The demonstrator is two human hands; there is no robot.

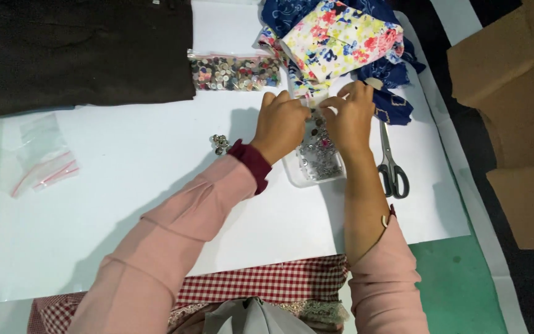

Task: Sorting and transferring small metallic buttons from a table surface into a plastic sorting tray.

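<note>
While both hands are brought together just above the centre of the frame, a clear plastic tray (316,162) of small metal fasteners is seen lying directly beneath them on the white table (156,167). The left hand (281,122) is curled with its fingertips meeting those of the right hand (350,114); something tiny seems pinched between them, though what exactly cannot be told. Scissors (392,162) are laid just right of the tray. A small heap of silver snaps (219,143) is found to the left of the left wrist. A clear bag of buttons (235,72) (mixed colours) is placed above, beside floral fabrics (341,37). Dark cloth (81,52) is spread at upper left, empty zip bags (43,158) lower down.
</note>
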